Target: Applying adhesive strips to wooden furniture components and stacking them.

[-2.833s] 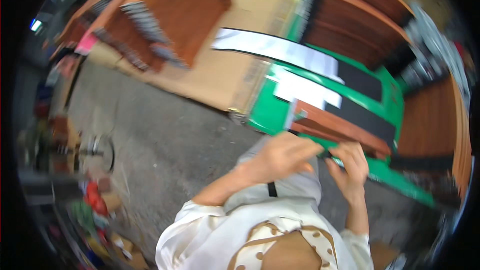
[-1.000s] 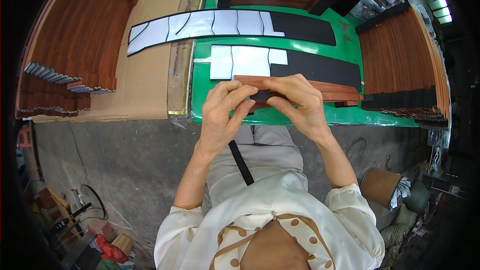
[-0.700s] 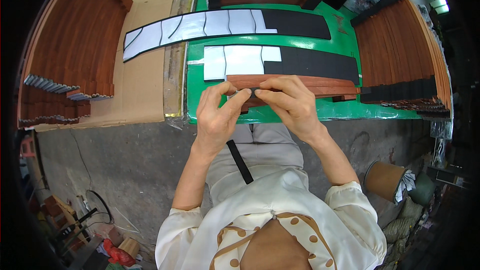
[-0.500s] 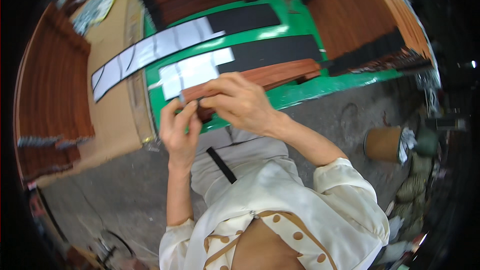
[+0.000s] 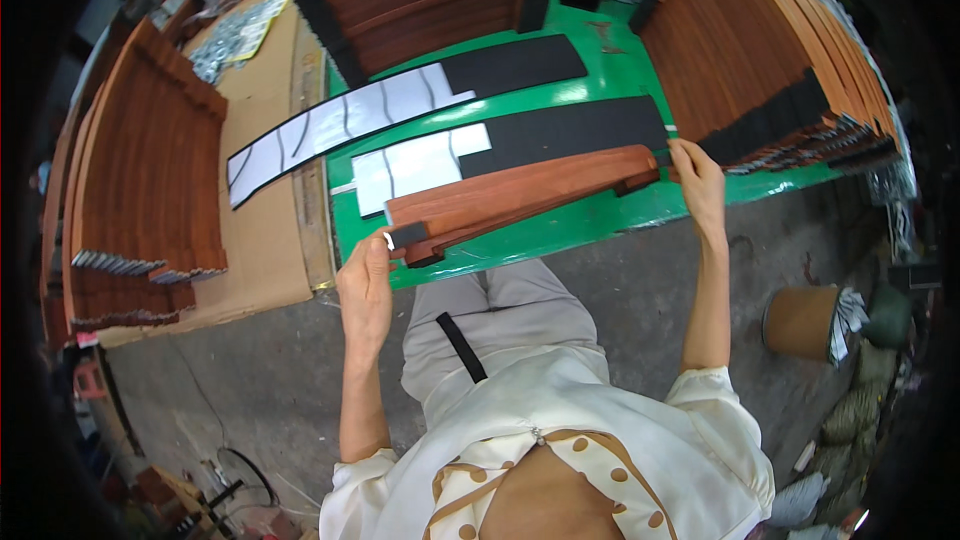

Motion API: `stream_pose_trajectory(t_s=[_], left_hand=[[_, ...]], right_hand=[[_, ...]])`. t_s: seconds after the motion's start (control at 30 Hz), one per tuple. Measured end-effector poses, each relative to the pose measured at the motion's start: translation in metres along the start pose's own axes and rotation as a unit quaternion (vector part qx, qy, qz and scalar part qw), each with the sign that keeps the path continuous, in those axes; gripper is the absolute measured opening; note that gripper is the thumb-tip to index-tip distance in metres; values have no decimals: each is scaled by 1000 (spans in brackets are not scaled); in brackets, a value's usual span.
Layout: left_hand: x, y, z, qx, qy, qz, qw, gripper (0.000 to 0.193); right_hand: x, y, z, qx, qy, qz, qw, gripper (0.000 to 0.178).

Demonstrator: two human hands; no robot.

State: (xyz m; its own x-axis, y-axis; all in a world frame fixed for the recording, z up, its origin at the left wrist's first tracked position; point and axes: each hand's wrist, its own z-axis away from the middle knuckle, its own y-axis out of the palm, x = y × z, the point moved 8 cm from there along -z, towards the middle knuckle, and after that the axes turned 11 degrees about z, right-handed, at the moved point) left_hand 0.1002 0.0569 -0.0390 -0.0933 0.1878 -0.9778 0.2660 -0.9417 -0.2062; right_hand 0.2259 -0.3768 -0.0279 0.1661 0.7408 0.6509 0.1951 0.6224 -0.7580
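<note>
Reddish-brown wood-grain slat (image 5: 520, 186) is along the green tabletop's (image 5: 618, 70) near edge, long axis slanting lower left to upper right. Left hand (image 5: 364, 292) is bunched nearly closed at its matte black end patch (image 5: 408, 235), right hand (image 5: 700, 185) curled by the other end; can't tell what either's gripping, fingertips are partly hidden.

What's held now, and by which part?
Left hand and right hand are at opposite ends of the brown wooden piece; whether either grips it can't be told.
</note>
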Motion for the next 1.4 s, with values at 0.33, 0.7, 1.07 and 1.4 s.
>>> stream_pose_trajectory(t_s=[0.33, 0.7, 1.07, 1.4], left_hand=[[8, 1, -10, -74, 82, -59, 992, 35], [42, 4, 4, -87, 4, 9, 996, 64], [66, 42, -23, 131, -187, 40, 973, 74], [51, 32, -17, 144, -267, 60, 951, 71]], right_hand=[[-23, 27, 1, 1, -46, -113, 993, 31], [-106, 45, -14, 128, 37, -208, 969, 50], [-80, 59, -18, 285, 130, -160, 936, 73], [-18, 67, -12, 370, 120, -77, 918, 66]])
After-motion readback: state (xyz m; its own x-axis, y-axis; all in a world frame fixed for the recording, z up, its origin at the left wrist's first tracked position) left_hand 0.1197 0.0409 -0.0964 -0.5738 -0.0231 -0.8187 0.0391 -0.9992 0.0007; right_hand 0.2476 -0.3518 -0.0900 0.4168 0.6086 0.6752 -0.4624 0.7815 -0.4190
